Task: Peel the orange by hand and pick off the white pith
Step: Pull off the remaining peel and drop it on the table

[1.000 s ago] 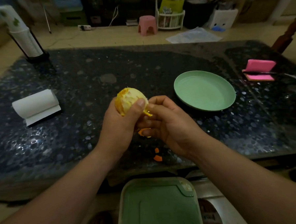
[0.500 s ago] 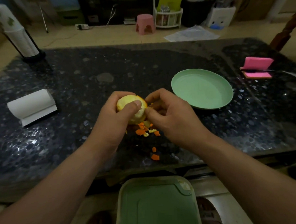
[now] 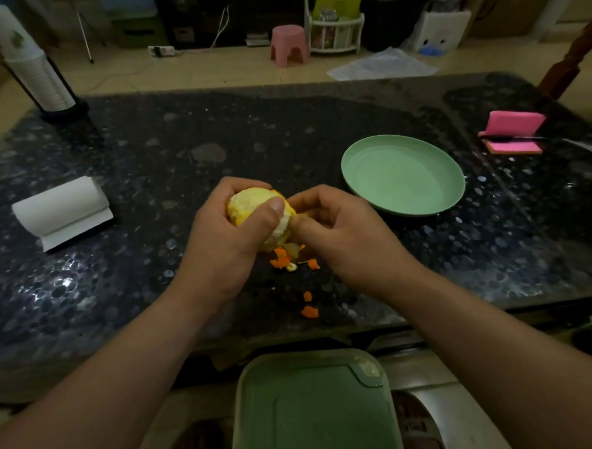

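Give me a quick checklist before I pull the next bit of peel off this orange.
1. Orange held firm: ok, left hand wraps it, thumb across the front.
2. Right hand has a peel edge: cannot tell, its curled fingers hide the spot.
3. Peel fully off: not ok, an orange strip shows at the far edge; pith covers the rest.
4. Peel scraps kept together: not ok, they lie scattered on the table.
5. Green plate free for the fruit: ok, nothing in it.

Left hand (image 3: 227, 241) gripping half-peeled orange (image 3: 252, 206), right hand (image 3: 343, 232) pinching its side, peel scraps (image 3: 282, 259) beneath
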`<state>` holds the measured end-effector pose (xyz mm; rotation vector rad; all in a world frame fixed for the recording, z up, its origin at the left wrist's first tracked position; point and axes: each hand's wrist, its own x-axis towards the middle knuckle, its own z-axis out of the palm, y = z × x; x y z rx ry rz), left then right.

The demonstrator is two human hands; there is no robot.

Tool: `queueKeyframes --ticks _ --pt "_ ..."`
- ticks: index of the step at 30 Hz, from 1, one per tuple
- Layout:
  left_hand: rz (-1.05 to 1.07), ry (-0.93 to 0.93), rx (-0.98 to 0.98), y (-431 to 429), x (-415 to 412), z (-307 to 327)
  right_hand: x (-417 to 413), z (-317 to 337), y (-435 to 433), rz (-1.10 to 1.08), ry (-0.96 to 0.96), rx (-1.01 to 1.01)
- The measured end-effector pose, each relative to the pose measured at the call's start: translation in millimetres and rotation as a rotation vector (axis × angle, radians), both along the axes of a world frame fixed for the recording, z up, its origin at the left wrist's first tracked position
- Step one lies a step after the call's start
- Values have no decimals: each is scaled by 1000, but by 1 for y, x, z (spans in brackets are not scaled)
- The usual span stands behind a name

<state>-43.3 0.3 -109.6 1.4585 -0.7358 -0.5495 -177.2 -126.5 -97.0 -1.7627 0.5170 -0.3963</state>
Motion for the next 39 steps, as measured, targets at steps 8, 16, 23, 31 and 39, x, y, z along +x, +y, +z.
queueKeyframes --ticks 8,16,23,31,39 --pt "11 -99 4 -1 -10 0 4 -5 -1 -59 18 -91" --pt "34 -166 61 -1 -2 -2 4 -12 -1 -1 50 119" --pt "44 -194 45 -2 -7 -3 8 -16 2 -75 8 119" --pt "92 218 89 -8 9 -10 13 -19 2 -42 41 394" --pt "60 579 92 -11 11 -9 11 -23 1 0 134 138"
